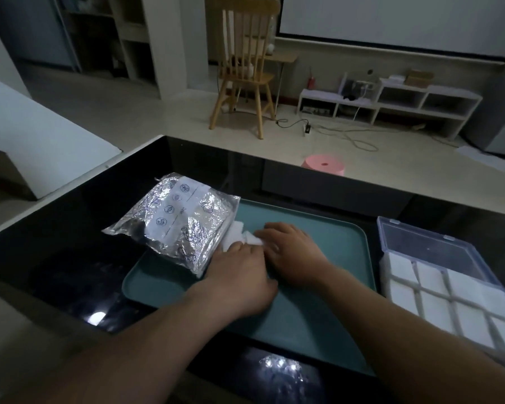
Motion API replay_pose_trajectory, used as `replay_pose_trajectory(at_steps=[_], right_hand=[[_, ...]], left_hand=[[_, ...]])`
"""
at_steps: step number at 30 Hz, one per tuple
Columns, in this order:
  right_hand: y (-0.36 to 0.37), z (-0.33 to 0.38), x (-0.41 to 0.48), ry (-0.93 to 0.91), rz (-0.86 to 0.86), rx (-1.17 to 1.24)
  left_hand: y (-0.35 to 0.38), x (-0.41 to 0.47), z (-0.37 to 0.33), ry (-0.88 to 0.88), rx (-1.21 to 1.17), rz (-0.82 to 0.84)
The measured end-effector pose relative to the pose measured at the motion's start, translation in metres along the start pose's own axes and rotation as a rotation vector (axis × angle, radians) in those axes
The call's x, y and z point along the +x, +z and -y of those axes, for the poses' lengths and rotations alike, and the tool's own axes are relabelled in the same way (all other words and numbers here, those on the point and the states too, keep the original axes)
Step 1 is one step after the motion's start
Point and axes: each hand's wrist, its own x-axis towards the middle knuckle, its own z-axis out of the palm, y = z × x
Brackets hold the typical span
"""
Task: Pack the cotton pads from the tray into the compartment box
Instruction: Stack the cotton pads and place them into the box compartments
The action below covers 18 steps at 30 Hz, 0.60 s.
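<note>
Both your hands are down on the teal tray (318, 310), which sits on the glossy black table (70, 243). They meet at the mouth of the crinkled silver foil bag (181, 223). The bag lies tilted over the tray's far left corner, partly on the tray and partly on the table, with its printed white label facing up. A small clump of white cotton pads (247, 238) pokes out of the bag's open end, right between your fingertips. Your left hand (239, 275) lies palm down with its fingers reaching forward to the pads and the edge of the bag. The fingertips are hidden from this angle, so you cannot tell whether they pinch anything or only touch. Your right hand (292, 258) is also palm down, just beside the left, and its fingers point left onto the same clump. Its fingers look fairly flat, but whether they have hold of a pad is not clear either. To your right, just beside the tray, stands the clear compartment box (449, 290) with its lid (432, 246) swung open away from you. The compartments you can see hold white cotton pads. On the floor past the table are a pink stool (322, 164), a wooden chair (245, 68) and a low white shelf unit (391, 100).
</note>
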Motion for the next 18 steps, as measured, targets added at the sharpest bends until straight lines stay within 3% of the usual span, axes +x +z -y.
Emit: replay_pose_trajectory(at_steps=[5,11,14,18], right_hand=[[-0.011,-0.025,-0.067,0.035,-0.008,-0.048],[-0.022,-0.028,-0.099,0.112,-0.055,-0.078],[-0.027,-0.018,-0.101,0.188,-0.047,-0.175],[-0.033,-0.014,-0.106,0.160,0.045,-0.068]], left_hand=[[0.005,-0.020,-0.014,0.175,-0.110,0.039],[0.004,-0.013,-0.019,0.191,-0.189,-0.225],[0.010,-0.001,-0.024,0.257,-0.105,-0.169],[0.014,0.009,-0.032,0.322,0.018,-0.172]])
